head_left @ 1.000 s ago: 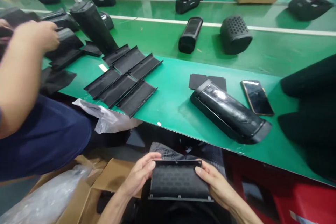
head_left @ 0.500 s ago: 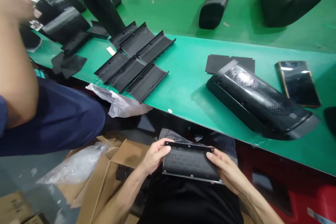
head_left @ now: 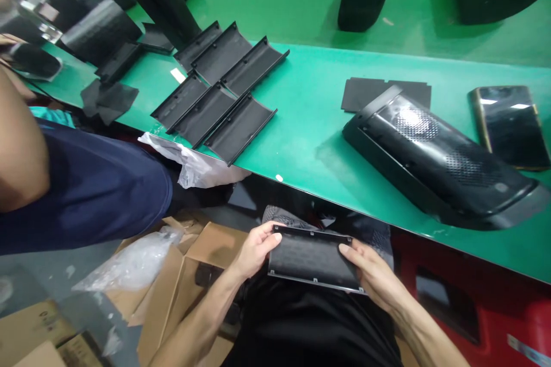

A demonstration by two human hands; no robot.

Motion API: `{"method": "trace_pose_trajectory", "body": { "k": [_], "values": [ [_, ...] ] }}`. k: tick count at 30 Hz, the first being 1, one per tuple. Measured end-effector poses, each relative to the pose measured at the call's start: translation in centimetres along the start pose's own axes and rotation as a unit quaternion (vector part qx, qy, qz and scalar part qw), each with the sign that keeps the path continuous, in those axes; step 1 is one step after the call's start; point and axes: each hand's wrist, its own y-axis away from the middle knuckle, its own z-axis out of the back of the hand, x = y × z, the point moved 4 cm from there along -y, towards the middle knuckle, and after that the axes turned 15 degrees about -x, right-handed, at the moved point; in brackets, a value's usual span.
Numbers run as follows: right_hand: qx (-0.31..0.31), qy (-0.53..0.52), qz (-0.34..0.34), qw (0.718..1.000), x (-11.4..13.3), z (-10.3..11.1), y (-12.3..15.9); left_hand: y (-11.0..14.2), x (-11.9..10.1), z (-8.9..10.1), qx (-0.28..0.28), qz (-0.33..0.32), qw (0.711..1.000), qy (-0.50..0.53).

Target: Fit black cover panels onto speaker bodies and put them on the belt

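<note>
The left hand (head_left: 257, 251) grips the left end of a dark curved panel (head_left: 316, 258), its thumb on the inner face and its fingers round the upper corner and behind. The right hand (head_left: 371, 266) has a closed grip on the other end, its thumb also lying on the inner face. The panel is above the wearer's black-clothed lap (head_left: 318, 327), below the near edge of the green desk (head_left: 310, 143), with its hollow side facing up toward the camera; small clips or tabs show along both long edges

On the desk, left of centre, six similar black shells (head_left: 241, 126) lie in two slanting rows, hollow sides up, some overlapping or touching. To the right, a long black housing (head_left: 443, 163) with two perforated patches lies slantwise, partly in front of a flat dark sheet (head_left: 365, 93). A phone (head_left: 512, 126) lies just beyond the housing's right part. A whitish plastic bag (head_left: 196, 167) hangs at the desk's near edge, below the shells. A co-worker's bent arm (head_left: 19, 143) and navy clothing (head_left: 90, 189) show at the left. Under them, an open cardboard box (head_left: 217, 243) stands beside a clear plastic bag (head_left: 135, 261)
</note>
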Motion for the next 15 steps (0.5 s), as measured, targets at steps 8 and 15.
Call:
{"method": "trace_pose_trajectory", "body": {
  "k": [8,15],
  "values": [
    [0.022,0.049,0.048,0.997,0.4,1.1,0.3,0.9,-0.7,0.0,0.061,-0.019,0.998,-0.022],
    [0.024,0.166,0.087,0.982,0.9,3.0,1.0,2.3,-1.4,0.1,0.121,-0.005,0.99,-0.064]
  ]
}}
